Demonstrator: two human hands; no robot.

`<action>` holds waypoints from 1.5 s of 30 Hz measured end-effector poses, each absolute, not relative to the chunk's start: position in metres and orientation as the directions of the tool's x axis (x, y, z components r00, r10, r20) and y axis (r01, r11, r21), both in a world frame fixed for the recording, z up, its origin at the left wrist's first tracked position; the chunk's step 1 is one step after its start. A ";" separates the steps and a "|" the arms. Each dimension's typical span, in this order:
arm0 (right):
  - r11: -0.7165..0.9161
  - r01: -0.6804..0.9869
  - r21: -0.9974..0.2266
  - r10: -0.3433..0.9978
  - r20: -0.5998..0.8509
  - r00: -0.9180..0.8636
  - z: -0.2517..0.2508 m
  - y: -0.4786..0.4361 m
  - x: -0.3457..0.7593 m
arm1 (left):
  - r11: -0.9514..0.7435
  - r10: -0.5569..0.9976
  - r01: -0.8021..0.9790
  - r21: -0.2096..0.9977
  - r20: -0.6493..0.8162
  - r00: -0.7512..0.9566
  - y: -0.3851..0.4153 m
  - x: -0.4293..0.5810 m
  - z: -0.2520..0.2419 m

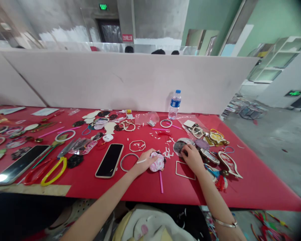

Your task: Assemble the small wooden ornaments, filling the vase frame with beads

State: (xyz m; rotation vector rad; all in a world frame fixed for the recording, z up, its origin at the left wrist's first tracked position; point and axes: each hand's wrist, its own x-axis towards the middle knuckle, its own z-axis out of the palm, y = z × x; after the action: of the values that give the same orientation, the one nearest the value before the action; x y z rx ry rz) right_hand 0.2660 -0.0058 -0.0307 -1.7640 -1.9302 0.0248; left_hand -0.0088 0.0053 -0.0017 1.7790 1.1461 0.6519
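1. Left hand (144, 162): fingers lie extended and slightly spread, their tips on a pink floral disc (157, 162). Whether they pinch it cannot be told. A white strip (141, 161) crosses the back of the hand.
2. The disc sits just beside the fingertips on the counter (256, 187), with a dark backing showing at its rim. A pink stick (161, 182) runs from beneath it toward the near counter edge; its upper end is hidden.
3. Right hand (192, 158): fingers are curled down and together over a dark disc (179, 147) with a pale rim. The hand covers part of the disc, and the fingertips are partly hidden, so pressing and pinching cannot be told apart. A bangle (225, 223) circles the wrist.
4. White chips (168, 152) are scattered just beyond the space between the hands. A square frame (185, 170) lies below the right hand.
5. A ring (128, 162) and a phone (109, 160) lie left of the left hand.
6. Farther out on the counter are scissors (54, 171), a bottle (175, 104) and a tassel (220, 183). Small pieces at the far left are warped by the lens and hard to make out.
7. Beyond a pale partition (115, 77), only the tops of heads (158, 52) show, cut off by its edge.
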 end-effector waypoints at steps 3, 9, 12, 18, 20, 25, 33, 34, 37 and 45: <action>0.150 0.919 -0.366 0.942 0.335 -0.020 -0.031 -0.006 0.265 | -0.200 0.903 0.405 0.892 0.008 0.429 0.001 -0.009 -0.001; 0.089 0.912 -0.400 0.958 0.284 0.031 -0.027 -0.009 0.260 | -0.205 0.910 0.405 0.891 0.021 0.414 -0.003 -0.006 0.002; 0.096 0.919 -0.383 0.952 0.304 0.028 -0.024 -0.011 0.258 | -0.206 0.916 0.395 0.895 0.034 0.400 -0.001 -0.005 0.000; 0.109 0.928 -0.356 0.948 0.317 0.010 -0.021 -0.008 0.257 | -0.225 0.925 0.479 0.848 0.031 0.379 0.009 -0.002 -0.005; 0.097 0.927 -0.361 0.953 0.301 0.017 -0.018 -0.010 0.255 | -0.232 0.926 0.509 0.829 0.028 0.377 0.010 -0.001 -0.004; -0.158 0.951 -0.267 0.872 0.414 0.261 -0.009 -0.017 0.256 | -0.219 0.928 0.551 0.805 -0.002 0.372 0.009 0.000 0.001; -0.590 0.731 -0.343 0.692 0.251 0.677 -0.007 -0.024 0.287 | -0.216 0.921 0.534 0.818 -0.011 0.389 0.010 -0.001 0.000; -0.596 0.718 -0.360 0.691 0.226 0.687 -0.006 -0.024 0.291 | -0.212 0.921 0.524 0.825 -0.011 0.390 0.010 -0.001 -0.001; -0.551 0.668 -0.500 0.652 0.242 0.719 0.000 -0.026 0.312 | -0.209 0.920 0.501 0.840 -0.004 0.391 0.009 0.000 0.000; 0.068 0.406 -0.911 0.691 0.336 0.640 0.029 -0.035 0.387 | -0.213 0.910 0.490 0.845 -0.011 0.415 0.013 -0.001 -0.004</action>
State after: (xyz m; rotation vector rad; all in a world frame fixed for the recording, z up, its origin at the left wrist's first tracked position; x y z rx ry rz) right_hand 0.3870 -0.0353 0.0294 -1.5544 -0.9429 0.2721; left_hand -0.0009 0.0125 -0.0044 1.8527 1.1997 0.6477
